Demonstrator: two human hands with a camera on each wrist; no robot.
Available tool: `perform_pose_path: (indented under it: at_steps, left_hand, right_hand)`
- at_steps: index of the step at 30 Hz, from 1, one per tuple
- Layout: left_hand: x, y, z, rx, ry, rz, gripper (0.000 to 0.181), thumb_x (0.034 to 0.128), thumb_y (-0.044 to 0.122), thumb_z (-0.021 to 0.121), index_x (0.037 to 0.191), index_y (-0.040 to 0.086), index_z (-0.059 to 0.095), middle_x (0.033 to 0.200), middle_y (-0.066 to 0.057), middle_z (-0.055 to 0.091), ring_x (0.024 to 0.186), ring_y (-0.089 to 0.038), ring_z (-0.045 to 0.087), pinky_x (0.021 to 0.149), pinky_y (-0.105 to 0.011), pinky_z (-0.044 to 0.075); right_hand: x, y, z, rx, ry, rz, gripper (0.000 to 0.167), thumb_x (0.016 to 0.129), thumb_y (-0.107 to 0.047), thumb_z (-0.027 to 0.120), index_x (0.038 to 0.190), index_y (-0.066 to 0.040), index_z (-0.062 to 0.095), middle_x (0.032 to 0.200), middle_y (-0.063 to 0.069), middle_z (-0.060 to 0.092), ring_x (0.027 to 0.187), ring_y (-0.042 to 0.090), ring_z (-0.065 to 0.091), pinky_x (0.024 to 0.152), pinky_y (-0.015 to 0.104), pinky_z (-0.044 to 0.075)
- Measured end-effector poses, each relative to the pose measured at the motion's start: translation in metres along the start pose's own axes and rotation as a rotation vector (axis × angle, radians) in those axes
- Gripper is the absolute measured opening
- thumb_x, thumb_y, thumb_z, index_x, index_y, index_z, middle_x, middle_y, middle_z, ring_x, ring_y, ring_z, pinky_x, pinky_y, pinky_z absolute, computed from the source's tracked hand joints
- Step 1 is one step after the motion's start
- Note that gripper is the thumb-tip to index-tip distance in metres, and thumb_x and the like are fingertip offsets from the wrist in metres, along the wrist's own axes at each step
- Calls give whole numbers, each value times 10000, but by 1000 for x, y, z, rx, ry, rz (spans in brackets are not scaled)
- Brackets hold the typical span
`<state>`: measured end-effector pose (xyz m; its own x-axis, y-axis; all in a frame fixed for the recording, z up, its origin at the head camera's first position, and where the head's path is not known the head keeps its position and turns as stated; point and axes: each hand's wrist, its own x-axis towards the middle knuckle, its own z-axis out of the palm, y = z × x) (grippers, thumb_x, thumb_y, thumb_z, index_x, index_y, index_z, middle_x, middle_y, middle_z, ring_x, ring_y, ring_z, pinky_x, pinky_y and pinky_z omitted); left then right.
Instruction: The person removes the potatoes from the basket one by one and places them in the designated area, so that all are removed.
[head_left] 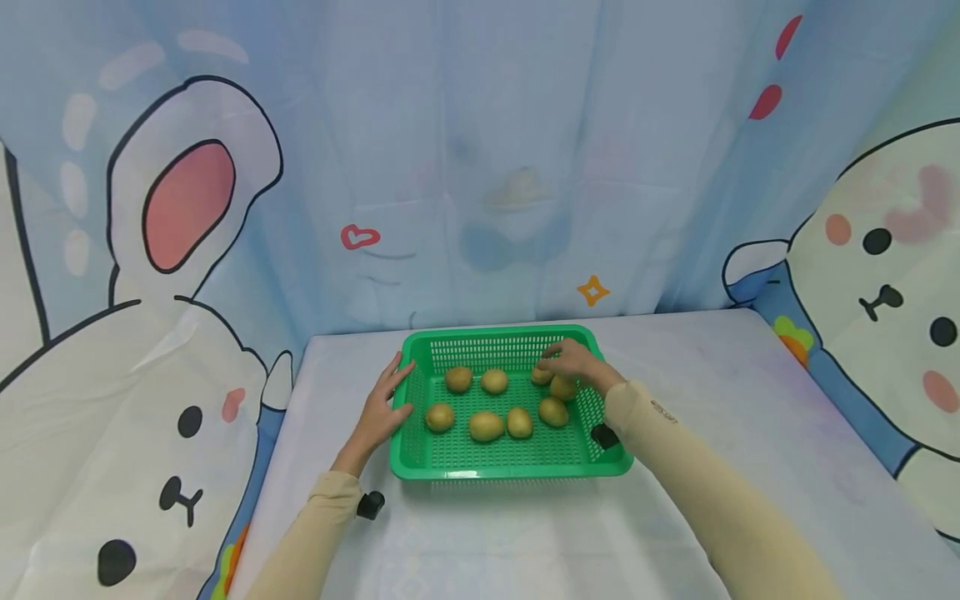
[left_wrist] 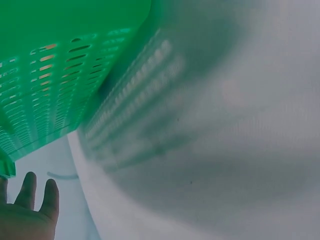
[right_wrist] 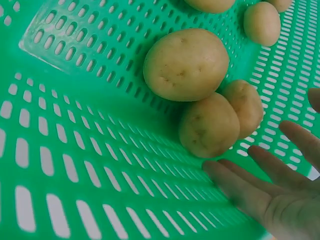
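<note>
Inside a green plastic basket [head_left: 510, 476], several potatoes [head_left: 487, 426] lie spread over the mesh floor. My left hand [head_left: 378, 414] rests at the basket's left rim, its fingers spread; in the left wrist view, extended fingers of the left hand [left_wrist: 30, 212] show below the basket wall. Over the back right part reaches my right hand [head_left: 573, 361], above a small potato [head_left: 541, 376] and a larger potato [head_left: 563, 388]. In the right wrist view, the right hand [right_wrist: 280, 192] has loosely spread fingers. One fingertip is beside a potato [right_wrist: 210, 126], and whether it touches cannot be told.
The basket stands on a table with a white cloth [head_left: 480, 542]. Behind hangs a light blue curtain [head_left: 510, 167] with cartoon animals. Small black devices are at both wrists, the left device [head_left: 371, 505] just outside the basket.
</note>
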<state>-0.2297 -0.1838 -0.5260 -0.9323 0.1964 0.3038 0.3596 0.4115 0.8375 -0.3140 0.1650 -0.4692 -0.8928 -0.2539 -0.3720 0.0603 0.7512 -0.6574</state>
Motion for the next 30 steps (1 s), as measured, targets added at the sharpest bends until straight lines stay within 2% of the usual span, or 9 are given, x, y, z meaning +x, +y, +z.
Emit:
perform_pose_path:
  at_steps: [3, 7, 12, 13, 16, 22, 26, 28, 30]
  left_hand:
    - [-4, 18, -3, -43, 9, -18, 636, 814, -97, 556, 1437, -95, 430, 1584, -286, 186, 1446, -476, 187, 1030, -673, 322]
    - [-6, 26, -4, -64, 18, -28, 621, 812, -99, 550, 1423, -114, 435, 1577, -295, 193, 1440, -487, 192, 1022, -669, 331]
    - [-5, 24, -3, -74, 19, -35, 624, 815, -129, 548, 1427, -114, 429, 1577, -299, 188, 1439, -484, 197, 996, -662, 360]
    - [-5, 24, -2, -80, 18, -37, 625, 816, -135, 546, 1429, -113, 427, 1579, -297, 185, 1440, -482, 196, 990, -665, 362]
    - [-4, 23, -2, -98, 19, -46, 629, 815, -141, 536, 1433, -109, 424, 1586, -285, 178, 1448, -471, 184, 985, -670, 363]
    - [-3, 21, 0, -124, 21, -69, 641, 808, -147, 525, 1439, -100, 423, 1597, -265, 168, 1461, -445, 171, 936, -627, 408]
    - [-3, 19, 1, -160, 23, -67, 645, 802, -164, 520, 1436, -112, 416, 1596, -272, 160, 1441, -473, 203, 896, -588, 439]
    - [-3, 18, 1, -185, 22, -69, 643, 805, -174, 518, 1436, -115, 413, 1599, -266, 154, 1433, -485, 216, 890, -585, 441]
    - [-3, 18, 0, -202, 23, -73, 643, 804, -173, 514, 1436, -115, 413, 1603, -257, 151, 1429, -486, 228, 887, -584, 437]
  right_hand:
    - [4, 4, 0, 50, -6, 37, 518, 981, -232, 534, 1404, 62, 483, 1449, 323, 386, 1266, 505, 445, 891, 611, 484]
    - [6, 6, 1, 44, 2, 32, 499, 970, -184, 559, 1385, 84, 492, 1430, 346, 391, 1230, 508, 475, 856, 599, 506]
    - [5, 5, 5, -6, 29, 0, 428, 932, -105, 612, 1303, 103, 568, 1373, 339, 462, 1201, 457, 519, 900, 516, 508]
    - [10, 10, 6, -20, 44, -27, 410, 913, -101, 636, 1268, 100, 599, 1337, 342, 490, 1161, 452, 544, 873, 491, 521]
    - [11, 13, 9, -32, 80, -35, 381, 914, -88, 637, 1244, 100, 614, 1327, 336, 503, 1160, 456, 544, 884, 482, 517]
    - [10, 10, 17, -132, 149, -7, 393, 952, -90, 583, 1265, 147, 566, 1292, 339, 543, 1176, 475, 536, 936, 508, 487]
    - [9, 8, 20, -182, 164, 9, 402, 900, -17, 603, 1261, 154, 562, 1252, 341, 565, 1134, 467, 560, 903, 496, 506]
    - [10, 8, 21, -190, 170, 18, 229, 852, 32, 591, 1042, 158, 608, 990, 306, 610, 901, 386, 606, 777, 424, 529]
    - [12, 8, 21, -199, 186, 20, 50, 831, 49, 588, 807, 75, 552, 747, 188, 526, 692, 275, 511, 639, 359, 471]
